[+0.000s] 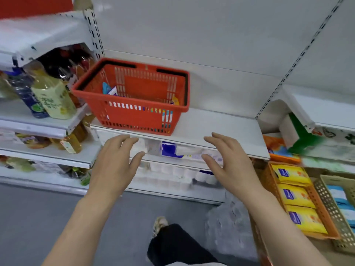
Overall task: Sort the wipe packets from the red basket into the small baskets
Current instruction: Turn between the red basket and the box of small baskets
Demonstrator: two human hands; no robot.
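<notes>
A red shopping basket [132,112] stands on a white shelf [221,131] in front of me, with several wipe packets [110,92] showing inside and through its slots. My left hand [117,164] and my right hand [228,166] are both raised below the shelf's front edge, fingers spread, holding nothing, short of the basket. At the lower right an orange small basket [269,181] holds three yellow packets [296,196], and beside it a beige small basket [330,208] holds blue packets [340,198].
Drink bottles [51,96] fill the shelves to the left. Toilet paper rolls [172,173] sit on lower shelves under the red basket. A clear plastic bag [228,229] lies on the grey floor. My dark trouser leg and shoe [160,223] are below.
</notes>
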